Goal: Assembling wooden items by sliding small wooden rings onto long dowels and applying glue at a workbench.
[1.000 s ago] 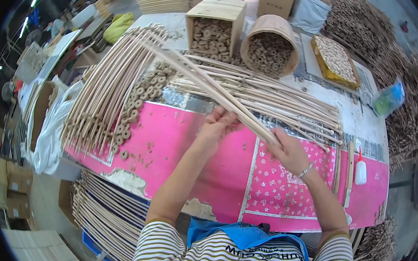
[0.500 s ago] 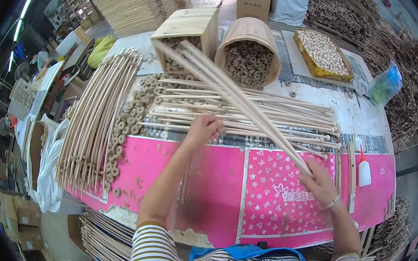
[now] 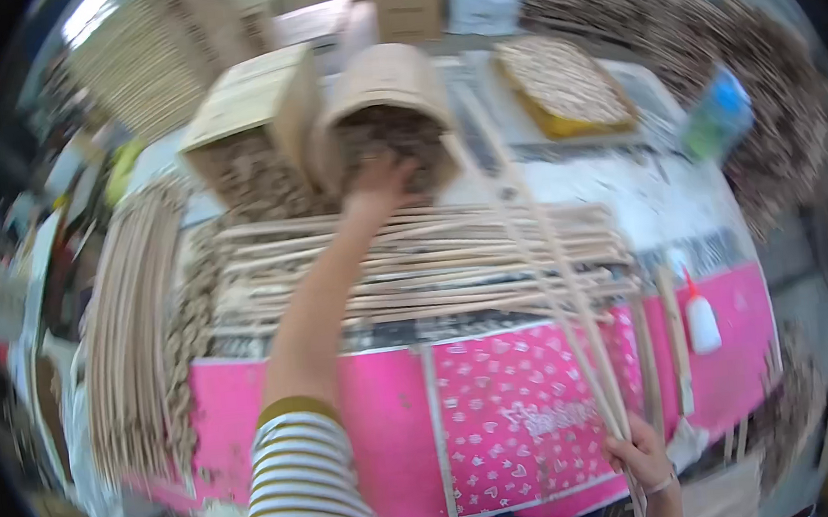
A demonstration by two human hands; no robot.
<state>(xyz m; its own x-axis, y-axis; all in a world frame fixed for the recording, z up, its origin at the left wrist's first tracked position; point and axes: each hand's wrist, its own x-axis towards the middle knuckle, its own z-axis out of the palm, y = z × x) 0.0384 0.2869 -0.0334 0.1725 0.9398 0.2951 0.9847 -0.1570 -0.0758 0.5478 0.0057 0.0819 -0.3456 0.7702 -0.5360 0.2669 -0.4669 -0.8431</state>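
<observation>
While the left hand (image 3: pixel 381 177) reaches into the mouth of a round woven basket (image 3: pixel 383 87) filled with small brown ring-shaped pieces, its fingers sunk among them so that nobody could say whether they have closed on any, the right hand (image 3: pixel 640 454) grips the near ends of a few long pale rattan rods (image 3: pixel 543 256). Those rods run from the fist at the near edge of the pink patterned sheet (image 3: pixel 509 419) up and away across it, slanting leftward toward the basket, over a flat pile of similar canes (image 3: pixel 415 263) lying crosswise just beyond the sheet. Left of the basket a cardboard box (image 3: pixel 246 115) tipped on its side holds more brown pieces; right of the basket a shallow yellow tray (image 3: pixel 567 89) carries a patterned layer too blurred to identify. A white glue bottle (image 3: pixel 701 311) stands at the sheet's right end. Motion blur softens everything, and the right forearm is cut off at the bottom edge.
</observation>
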